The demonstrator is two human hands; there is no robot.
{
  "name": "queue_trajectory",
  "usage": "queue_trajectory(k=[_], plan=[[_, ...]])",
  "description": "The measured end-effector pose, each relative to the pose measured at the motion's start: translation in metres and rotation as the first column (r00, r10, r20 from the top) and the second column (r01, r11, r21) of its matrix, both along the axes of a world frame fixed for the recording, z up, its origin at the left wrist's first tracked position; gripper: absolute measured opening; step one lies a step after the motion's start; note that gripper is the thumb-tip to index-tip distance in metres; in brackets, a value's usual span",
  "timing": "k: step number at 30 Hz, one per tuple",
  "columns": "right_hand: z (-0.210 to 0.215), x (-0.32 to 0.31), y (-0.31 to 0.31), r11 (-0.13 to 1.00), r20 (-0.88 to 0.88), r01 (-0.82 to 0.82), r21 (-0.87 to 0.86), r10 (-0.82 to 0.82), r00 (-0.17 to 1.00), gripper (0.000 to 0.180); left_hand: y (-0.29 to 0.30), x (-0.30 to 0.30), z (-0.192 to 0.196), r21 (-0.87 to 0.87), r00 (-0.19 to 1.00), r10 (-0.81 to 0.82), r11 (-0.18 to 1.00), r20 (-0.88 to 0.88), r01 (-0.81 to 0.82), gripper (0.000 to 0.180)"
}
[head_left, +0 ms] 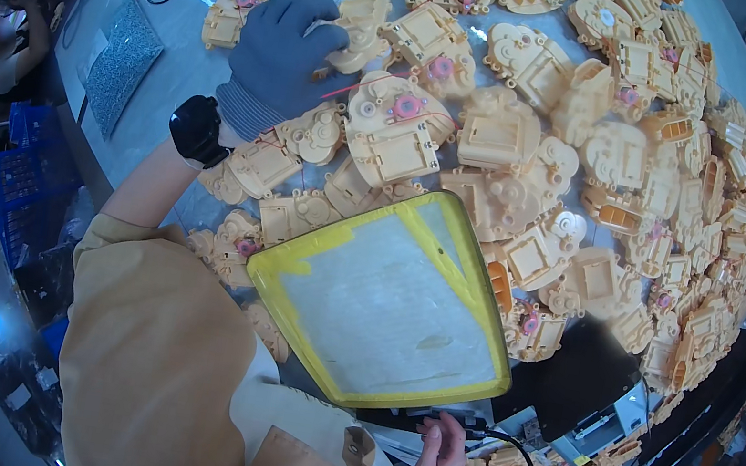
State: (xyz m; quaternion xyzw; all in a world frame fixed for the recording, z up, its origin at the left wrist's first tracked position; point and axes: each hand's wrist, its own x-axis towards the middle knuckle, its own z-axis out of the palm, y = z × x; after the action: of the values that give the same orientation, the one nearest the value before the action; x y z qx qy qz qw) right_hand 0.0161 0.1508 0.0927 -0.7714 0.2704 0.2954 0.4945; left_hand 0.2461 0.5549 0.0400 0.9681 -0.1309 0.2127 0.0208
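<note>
The left hand, in a dark knit glove with a black watch on its wrist, lay far and to the left on the bench. Its fingers were curled down over a tan plastic gearbox housing, which stuck out from under the fingertips toward the right. The glove hid the grip itself, so whether the part was pinched or merely pressed could not be told.

The right hand was bare and sat near, at the low edge of the view, beside a black cable. It was loosely curled with nothing plainly in it. It lay well apart from the housing, so the left hand was by far the nearer one.

Just to the near right of the gloved hand lay a larger housing with a pink gear and thin red wires across it. Beyond it, many like housings crowded the bench to the right and far sides, touching and overlapping. Open bench showed only to the left of the glove, where a grey textured mat lay. A yellow-rimmed tray filled the near middle, its long axis running from near left to far right, between the two hands.
</note>
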Motion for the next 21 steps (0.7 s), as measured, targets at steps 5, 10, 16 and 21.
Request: queue_trajectory(k=[5,10,16,21], plan=[[-0.004,-0.001,-0.004,0.999,0.011,-0.031,0.011,0.031,0.999,0.028,0.001,0.001,0.002,-0.049,0.972,-0.125,0.992,-0.201,0.117,0.037],[-0.003,0.001,-0.003,0.999,0.005,-0.045,0.007,0.045,0.999,0.027,0.011,0.019,-0.015,-0.26,0.952,-0.1,0.965,-0.29,0.022,0.064],[-0.003,0.002,-0.005,0.999,0.0,-0.044,-0.001,0.044,0.999,0.026,0.011,0.026,-0.023,-0.166,0.895,0.011,0.981,-0.446,-0.095,0.079],[-0.004,0.004,-0.002,0.999,0.007,-0.052,-0.008,0.052,0.999,0.026,0.014,0.041,-0.024,-0.146,0.879,0.005,0.986,-0.477,-0.085,0.076]])
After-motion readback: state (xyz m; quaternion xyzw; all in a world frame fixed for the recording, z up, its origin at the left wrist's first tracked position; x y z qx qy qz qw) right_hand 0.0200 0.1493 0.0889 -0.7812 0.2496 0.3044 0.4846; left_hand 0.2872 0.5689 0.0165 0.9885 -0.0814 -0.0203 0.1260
